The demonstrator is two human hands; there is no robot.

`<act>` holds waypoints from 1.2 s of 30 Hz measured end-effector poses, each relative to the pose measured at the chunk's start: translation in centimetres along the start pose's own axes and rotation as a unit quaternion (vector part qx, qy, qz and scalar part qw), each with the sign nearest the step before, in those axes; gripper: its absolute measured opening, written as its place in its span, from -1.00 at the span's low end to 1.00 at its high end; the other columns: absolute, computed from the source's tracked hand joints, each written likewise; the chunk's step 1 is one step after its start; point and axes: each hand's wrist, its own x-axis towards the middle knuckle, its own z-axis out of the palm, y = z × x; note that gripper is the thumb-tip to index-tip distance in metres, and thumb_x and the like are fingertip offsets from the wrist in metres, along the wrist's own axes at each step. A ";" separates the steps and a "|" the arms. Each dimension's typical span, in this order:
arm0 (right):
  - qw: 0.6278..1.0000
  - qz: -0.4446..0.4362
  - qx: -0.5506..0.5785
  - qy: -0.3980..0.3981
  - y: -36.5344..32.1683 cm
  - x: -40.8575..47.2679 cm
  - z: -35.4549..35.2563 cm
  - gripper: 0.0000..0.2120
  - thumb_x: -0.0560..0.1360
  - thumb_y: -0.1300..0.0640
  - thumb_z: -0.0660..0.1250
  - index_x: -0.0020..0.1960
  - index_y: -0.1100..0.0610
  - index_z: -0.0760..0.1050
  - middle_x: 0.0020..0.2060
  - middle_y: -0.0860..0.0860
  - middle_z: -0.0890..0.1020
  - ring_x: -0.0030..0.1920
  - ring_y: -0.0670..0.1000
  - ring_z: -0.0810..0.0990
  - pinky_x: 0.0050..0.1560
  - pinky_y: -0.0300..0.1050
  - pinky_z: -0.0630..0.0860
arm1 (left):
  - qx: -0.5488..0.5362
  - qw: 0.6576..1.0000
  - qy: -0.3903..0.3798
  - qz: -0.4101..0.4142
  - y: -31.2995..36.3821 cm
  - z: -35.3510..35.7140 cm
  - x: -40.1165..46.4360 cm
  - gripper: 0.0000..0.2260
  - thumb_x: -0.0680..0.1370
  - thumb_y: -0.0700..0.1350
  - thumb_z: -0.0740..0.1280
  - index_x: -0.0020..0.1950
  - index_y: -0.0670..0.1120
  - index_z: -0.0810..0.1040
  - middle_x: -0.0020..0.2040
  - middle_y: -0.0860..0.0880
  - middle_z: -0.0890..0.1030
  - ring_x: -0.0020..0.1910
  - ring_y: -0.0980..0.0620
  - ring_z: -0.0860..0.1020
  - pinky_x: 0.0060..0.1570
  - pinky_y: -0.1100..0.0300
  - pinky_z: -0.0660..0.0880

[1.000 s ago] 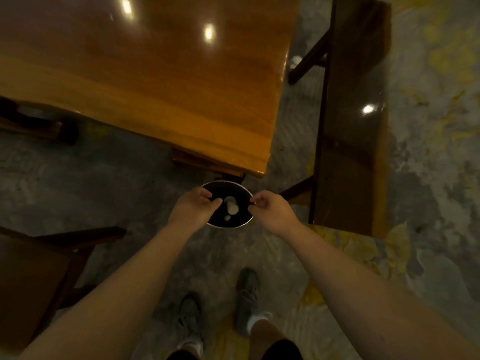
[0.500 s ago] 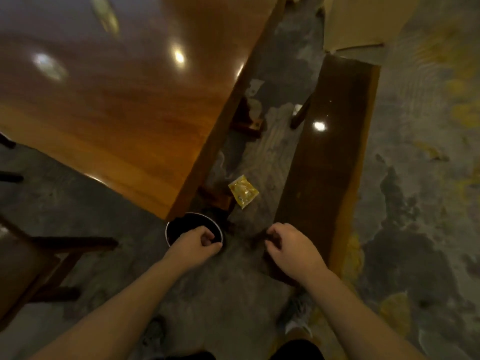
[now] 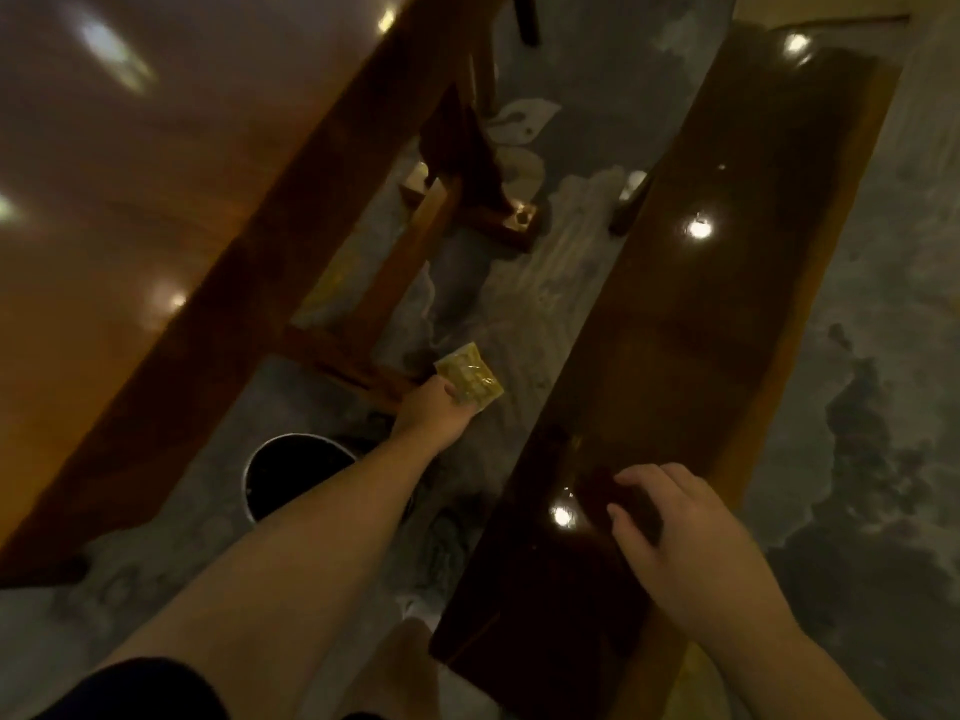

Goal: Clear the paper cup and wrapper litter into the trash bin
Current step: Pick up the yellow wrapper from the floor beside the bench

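While right hand (image 3: 685,537) rests open on bench (image 3: 727,304) | left hand (image 3: 434,407) pinches yellow wrapper (image 3: 470,381)

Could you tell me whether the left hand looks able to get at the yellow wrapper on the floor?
Probably yes: the left hand is already at the yellow wrapper, fingers on its near edge, with nothing between them.

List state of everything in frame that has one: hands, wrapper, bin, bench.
left hand: reaching to the floor, fingers on the wrapper's near edge
right hand: open, resting palm-down on the bench, holding nothing
yellow wrapper: on the floor between table and bench, lift not evident
trash bin: upright, open-topped, on the floor under the left forearm; contents too dark to tell
bench: upright, glossy top
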 end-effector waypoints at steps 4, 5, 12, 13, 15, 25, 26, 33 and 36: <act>1.000 -0.009 -0.011 0.024 1.0 4.0 2.0 -0.68 0.47 -0.08 0.33 0.20 -0.04 0.56 0.05 -0.13 0.57 0.01 -0.14 0.51 -0.08 -0.22 0.47 | 0.109 0.994 0.015 0.001 -1.8 5.4 9.2 -0.41 0.43 0.17 0.38 0.36 -0.11 0.44 0.31 -0.19 0.52 0.26 -0.22 0.50 0.21 -0.06 0.44; 0.999 -0.012 -0.020 0.031 1.3 5.2 2.9 -0.68 0.46 -0.06 0.36 0.19 -0.02 0.57 0.03 -0.11 0.59 -0.02 -0.13 0.51 -0.10 -0.24 0.43 | 0.134 0.991 0.017 0.018 -2.5 6.9 11.4 -0.38 0.44 0.16 0.37 0.41 -0.12 0.39 0.36 -0.20 0.47 0.30 -0.22 0.46 0.23 -0.07 0.43; 0.994 -0.016 -0.086 0.070 2.4 11.1 7.8 -0.53 0.44 -0.14 0.28 0.24 0.09 0.59 0.09 0.08 0.61 0.10 0.17 0.57 -0.07 0.06 0.48 | 0.378 0.915 0.015 0.138 -6.2 14.8 21.2 -0.24 0.46 0.21 0.32 0.53 -0.13 0.16 0.49 -0.22 0.27 0.42 -0.26 0.29 0.24 -0.16 0.40; 0.991 -0.010 -0.105 0.081 2.5 11.9 8.5 -0.50 0.46 -0.18 0.30 0.27 0.08 0.57 0.12 0.11 0.59 0.13 0.21 0.53 -0.05 0.15 0.46 | 0.400 0.904 0.011 0.149 -6.6 15.5 22.3 -0.19 0.45 0.24 0.33 0.54 -0.14 0.12 0.50 -0.23 0.25 0.42 -0.28 0.28 0.25 -0.18 0.39; 0.987 0.007 -0.120 0.107 2.8 13.0 9.8 -0.44 0.47 -0.28 0.31 0.33 0.03 0.52 0.22 0.15 0.52 0.23 0.25 0.41 0.03 0.22 0.35 | 0.433 0.887 -0.002 0.162 -7.4 17.0 24.1 -0.13 0.45 0.28 0.31 0.57 -0.15 0.05 0.54 -0.24 0.16 0.46 -0.31 0.22 0.32 -0.22 0.32; 0.977 0.007 -0.146 0.153 3.3 13.7 13.1 -0.29 0.43 -0.28 0.17 0.54 -0.11 0.19 0.55 0.22 0.19 0.56 0.27 0.05 0.51 0.23 -0.11 | 0.419 0.892 -0.042 0.163 -11.1 20.4 29.0 -0.56 0.62 -0.13 0.16 0.46 -0.28 0.25 0.42 -0.33 0.33 0.35 -0.31 0.38 0.30 -0.16 0.35; 0.977 0.007 -0.147 0.151 3.3 13.7 13.0 -0.28 0.43 -0.28 0.18 0.54 -0.12 0.18 0.55 0.21 0.19 0.56 0.27 0.05 0.52 0.25 -0.10 | 0.423 0.891 -0.047 0.158 -11.3 20.5 29.0 -0.59 0.62 -0.18 0.14 0.46 -0.27 0.26 0.42 -0.31 0.34 0.35 -0.29 0.39 0.30 -0.12 0.37; 0.981 -0.005 -0.145 0.131 2.9 13.5 12.3 -0.28 0.46 -0.26 0.20 0.57 -0.10 0.15 0.56 0.21 0.16 0.57 0.27 0.03 0.50 0.33 -0.06 | 0.314 0.940 0.000 0.133 -9.1 17.4 26.4 -0.70 0.62 -0.15 0.19 0.35 -0.16 0.40 0.25 -0.23 0.55 0.18 -0.19 0.56 0.11 -0.04 0.51; 0.982 -0.003 -0.142 0.124 3.2 13.3 12.5 -0.33 0.53 -0.27 0.12 0.59 -0.10 0.12 0.58 0.21 0.12 0.59 0.24 -0.03 0.50 0.32 -0.09 | 0.260 0.956 0.011 0.138 -5.7 15.0 24.1 -0.76 0.60 -0.16 0.24 0.26 -0.15 0.47 0.19 -0.24 0.58 0.15 -0.23 0.57 0.07 -0.09 0.52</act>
